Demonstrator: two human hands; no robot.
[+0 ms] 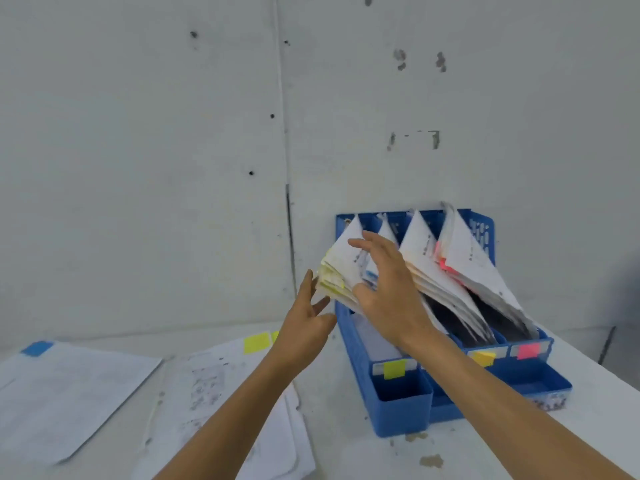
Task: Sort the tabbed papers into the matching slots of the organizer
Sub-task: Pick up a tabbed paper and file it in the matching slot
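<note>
Both hands are settling the yellow-tabbed stack point(334, 271) into the leftmost slot of the organizer point(401, 410), the slot marked by a yellow label point(394, 368) at its front. The right hand point(388, 289) is lying spread over the stack's face. The left hand point(304, 323) is touching its outer edge with straight fingers (neither is gripping a sheet). Left of the organizer, a yellow-tabbed sheet point(207, 382) and a blue-tabbed sheet point(69, 393) are waiting on the worktop point(346, 445). The next move probably calls for lifting one and matching its tab.
</note>
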